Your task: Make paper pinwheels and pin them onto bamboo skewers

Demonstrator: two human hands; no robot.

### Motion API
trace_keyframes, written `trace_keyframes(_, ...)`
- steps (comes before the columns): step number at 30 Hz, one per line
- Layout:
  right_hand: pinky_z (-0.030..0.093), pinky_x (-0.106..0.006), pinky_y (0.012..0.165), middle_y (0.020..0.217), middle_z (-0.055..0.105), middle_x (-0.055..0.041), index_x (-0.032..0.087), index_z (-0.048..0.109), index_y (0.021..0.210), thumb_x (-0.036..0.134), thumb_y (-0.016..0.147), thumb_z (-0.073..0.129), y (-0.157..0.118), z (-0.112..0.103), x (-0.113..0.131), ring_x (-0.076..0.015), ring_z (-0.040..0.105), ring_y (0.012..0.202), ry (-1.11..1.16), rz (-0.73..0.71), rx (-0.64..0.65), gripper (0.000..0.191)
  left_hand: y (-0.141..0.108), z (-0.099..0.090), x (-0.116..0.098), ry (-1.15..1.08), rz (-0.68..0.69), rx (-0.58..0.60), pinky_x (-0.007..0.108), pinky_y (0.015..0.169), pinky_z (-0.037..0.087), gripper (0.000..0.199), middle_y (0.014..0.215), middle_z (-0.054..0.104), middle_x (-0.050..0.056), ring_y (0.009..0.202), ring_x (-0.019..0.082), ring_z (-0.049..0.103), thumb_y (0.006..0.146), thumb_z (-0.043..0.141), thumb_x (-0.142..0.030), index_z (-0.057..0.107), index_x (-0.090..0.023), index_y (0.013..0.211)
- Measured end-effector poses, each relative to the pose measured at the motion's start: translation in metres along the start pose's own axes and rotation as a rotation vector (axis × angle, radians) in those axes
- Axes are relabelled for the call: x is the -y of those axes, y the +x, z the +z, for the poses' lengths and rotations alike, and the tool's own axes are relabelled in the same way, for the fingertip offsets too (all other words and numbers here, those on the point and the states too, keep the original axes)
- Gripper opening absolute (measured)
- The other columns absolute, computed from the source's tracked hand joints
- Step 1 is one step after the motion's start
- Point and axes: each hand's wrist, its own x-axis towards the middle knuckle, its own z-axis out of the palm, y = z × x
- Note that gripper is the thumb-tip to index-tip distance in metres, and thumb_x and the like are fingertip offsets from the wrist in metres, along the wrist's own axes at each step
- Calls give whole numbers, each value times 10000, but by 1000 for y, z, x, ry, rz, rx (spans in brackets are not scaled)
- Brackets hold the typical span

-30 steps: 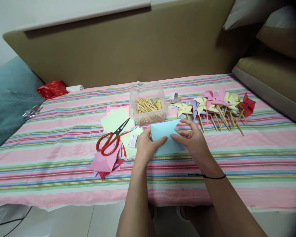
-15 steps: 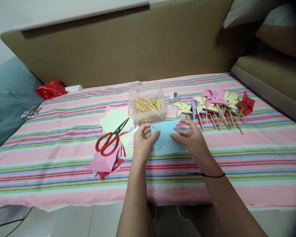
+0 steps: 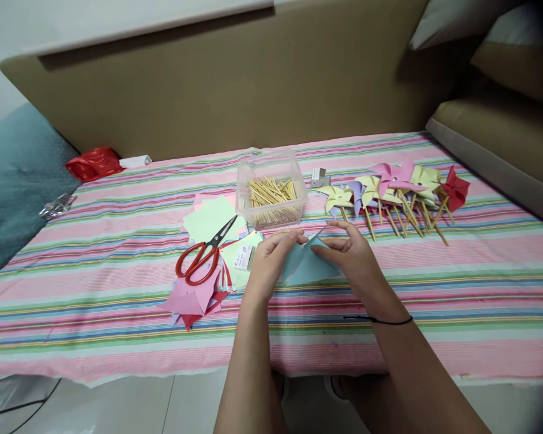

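Observation:
A blue sheet of paper [image 3: 312, 269] with slits cut in from its corners is held between my two hands, just above the striped cloth. My left hand [image 3: 271, 259] pinches its upper left part and bends it in toward the middle. On the other side my right hand [image 3: 350, 250] is closed on the paper, thumb on top, fingers along the far right edge. Red-handled scissors [image 3: 199, 259] lie to the left on coloured paper sheets [image 3: 210, 220]. A small white-labelled box [image 3: 243, 257] rests beside my left hand on pale green paper.
A clear plastic box [image 3: 271, 211] of short wooden sticks stands beyond my hands. Several finished paper pinwheels [image 3: 396, 178] lie to the right, near a small grey box [image 3: 320, 178]. Pink cut paper [image 3: 192, 295] lies front left; a red plastic bag [image 3: 95, 164] sits far left.
My left hand has moved right and inward, folding the blue paper's left part toward the centre. My right hand has stayed nearly in place.

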Motion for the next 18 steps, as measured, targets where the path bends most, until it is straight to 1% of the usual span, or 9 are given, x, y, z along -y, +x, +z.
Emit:
trace_keyframes(2,537,-338,636,751,734,-21,244,485,1114,366,546,838,0,-1,0,-242,698,709,-14,-1,4,680,0,1,0,-20,-5,-8,321,883,433,263,1006,711,56,1015,229,614,815,606,-416,718,-181,778)
trace_keyframes(4,536,-336,637,759,736,-25,244,485,1127,361,561,831,0,-1,0,-242,699,721,-28,-1,14,673,0,1,1,-36,18,-8,309,856,442,201,967,706,42,978,213,615,756,688,-384,699,-188,799)
trace_keyframes(6,534,-332,633,761,737,-27,245,480,1139,361,577,823,0,-1,0,-240,699,722,-35,-2,31,669,0,0,1,-28,24,-3,297,829,446,203,967,692,32,951,198,611,707,742,-349,683,-198,829)
trace_keyframes(9,533,-329,629,758,736,-27,243,472,1147,371,587,818,1,-1,-1,-236,699,716,-55,-11,50,670,0,-1,0,6,8,-10,292,794,449,251,1006,670,39,945,196,598,690,758,-337,671,-203,883)
trace_keyframes(12,536,-333,643,757,736,-26,245,465,1147,365,597,813,0,-1,-3,-237,702,730,-75,-22,47,662,0,-1,0,-16,22,0,295,808,454,271,1023,659,38,970,197,591,683,764,-320,665,-204,907)
trace_keyframes(15,543,-344,651,760,736,-27,250,461,1143,355,601,812,0,-1,-4,-243,705,742,-75,-25,49,654,1,-2,1,-46,23,1,293,803,463,280,989,662,21,932,183,602,649,786,-304,661,-210,881)
trace_keyframes(18,551,-355,648,758,734,-24,252,461,1144,357,599,813,0,-1,-4,-248,708,738,-66,-23,56,657,2,-3,4,-15,4,-39,289,771,464,288,927,662,13,867,175,607,623,799,-307,656,-208,852)
